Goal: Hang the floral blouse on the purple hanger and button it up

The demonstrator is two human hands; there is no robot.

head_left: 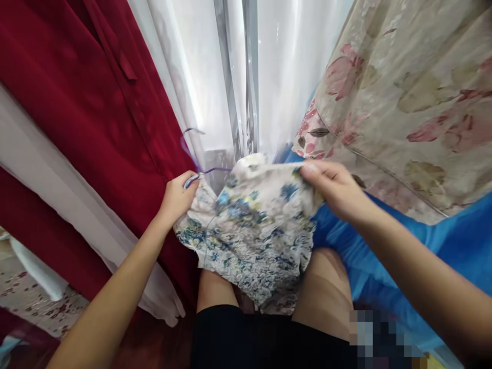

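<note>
A white garment with a blue and yellow flower print hangs between my two hands and drapes down over my bare knees. My left hand is closed on its left edge, together with a thin purple wire hanger whose hook curls up toward the curtain. My right hand pinches the garment's upper right edge with thumb and fingers pressed together.
A dark red cloth hangs at the left over a white one. Sheer white curtains and a metal window frame lie ahead. At the right hang a beige rose-print fabric and a bright blue cloth.
</note>
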